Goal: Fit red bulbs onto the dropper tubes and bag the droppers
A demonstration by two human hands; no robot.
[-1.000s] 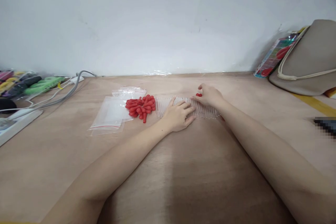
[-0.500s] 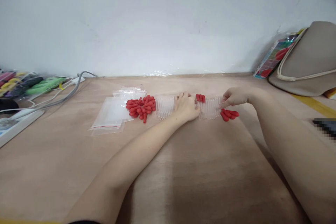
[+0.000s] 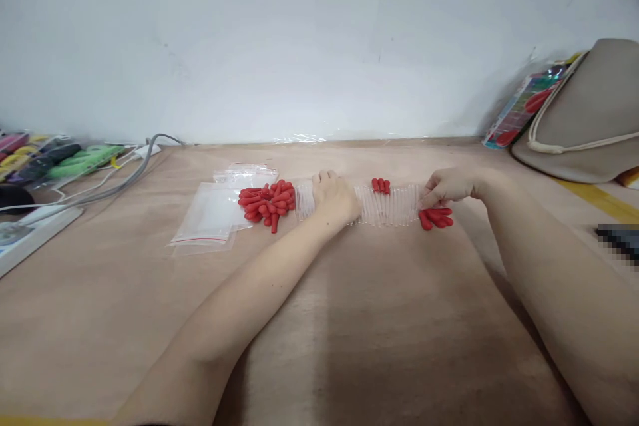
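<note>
A row of thin clear tubes point(image 3: 401, 205), which look like glass droppers, lies side by side on the table. My left hand point(image 3: 337, 201) rests across the row's left half, its fingers bent over the tubes and partly hidden. At the right end, my right hand point(image 3: 446, 188) has thumb and fingers pressed together against the last tubes; whatever is between them is hidden. Several red rubber bulbs point(image 3: 437, 218) lie just under that hand. Three more red bulbs point(image 3: 381, 186) stand along the row's far edge. A larger pile of red bulbs point(image 3: 267, 202) sits left of the row.
Clear zip bags point(image 3: 200, 213) lie left of the pile. Grey cable point(image 3: 144, 170) and a white power strip point(image 3: 40, 233) are at the left, with colourful packets point(image 3: 90, 160) behind. A beige bag point(image 3: 589, 106) leans at the right by a wall point(image 3: 319, 46).
My left hand has slid left along the row, uncovering more tubes in the middle. My right hand stays at the right end, with its fingers slightly shifted.
</note>
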